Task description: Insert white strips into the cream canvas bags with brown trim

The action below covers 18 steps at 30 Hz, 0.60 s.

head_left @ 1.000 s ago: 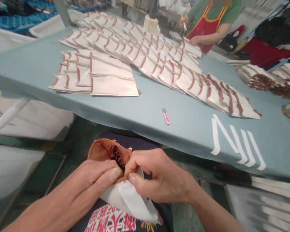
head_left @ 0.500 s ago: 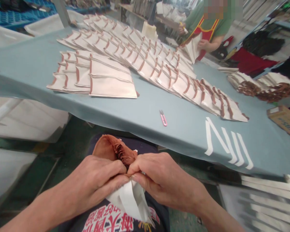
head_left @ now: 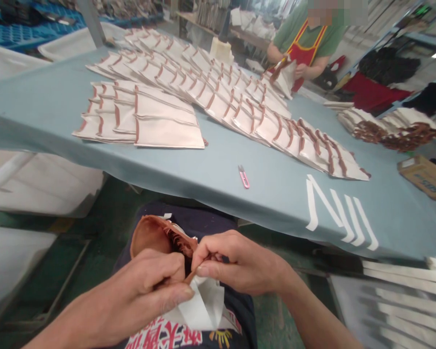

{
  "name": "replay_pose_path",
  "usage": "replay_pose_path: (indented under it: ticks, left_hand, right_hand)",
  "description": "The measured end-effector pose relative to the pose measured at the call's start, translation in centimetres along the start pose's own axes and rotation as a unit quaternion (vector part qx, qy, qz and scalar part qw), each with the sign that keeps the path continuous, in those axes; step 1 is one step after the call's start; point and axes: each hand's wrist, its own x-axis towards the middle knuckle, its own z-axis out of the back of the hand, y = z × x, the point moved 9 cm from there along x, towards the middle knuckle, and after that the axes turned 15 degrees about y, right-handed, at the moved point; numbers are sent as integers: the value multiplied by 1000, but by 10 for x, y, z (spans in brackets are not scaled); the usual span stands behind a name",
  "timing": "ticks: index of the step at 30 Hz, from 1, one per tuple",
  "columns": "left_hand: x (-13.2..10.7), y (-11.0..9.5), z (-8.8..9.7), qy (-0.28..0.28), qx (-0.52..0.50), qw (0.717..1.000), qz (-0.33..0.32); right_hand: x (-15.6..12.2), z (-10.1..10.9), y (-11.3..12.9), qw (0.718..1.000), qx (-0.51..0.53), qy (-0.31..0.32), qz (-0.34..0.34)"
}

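Over my lap, a brown fabric piece (head_left: pixel 149 236) is held, its upper part curled open and showing a frayed inner edge. My left hand (head_left: pixel 154 278) is closed on its edge, thumb stretched along the brown seam. Close beside it, my right hand (head_left: pixel 236 261) pinches the same edge between thumb and fingertips. A white strip (head_left: pixel 203 305) hangs folded below the seam, over the dark printed apron (head_left: pixel 174 337). How the strip joins the brown fabric is hidden by my fingers. Pink-handled thread snips (head_left: pixel 243 177) lie on the table beyond my hands.
The blue-green table (head_left: pixel 225 155) holds overlapping rows of cream fabric pouches (head_left: pixel 170 128) with brown edging. White strips (head_left: pixel 341 213) drape over its front edge. At right are bundled pieces (head_left: pixel 388 128) and a cardboard box (head_left: pixel 423 177). Across the table a person (head_left: pixel 308 48) handles a cream piece.
My hands have drawn slightly apart, and my left hand has shifted lower left along the seam. The brown fabric has tilted left. The person opposite has brought both hands together at their piece.
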Motion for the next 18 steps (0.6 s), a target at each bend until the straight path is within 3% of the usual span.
replay_pose_path:
  ticks: [6,12,14,18]
  left_hand:
    - [-8,7,-6,-7,-51,999,18]
    - [0,-2,6,-81,-119,989,-45]
    - [4,-2,10,-92,-154,983,-44]
    - [9,10,9,-99,-237,966,-17]
  right_hand:
    - [8,-12,-6,997,76,4,22]
    - [20,-25,-4,990,119,-41,62]
    - [15,-22,6,992,64,-64,85]
    - [-2,-15,31,973,-185,-108,85]
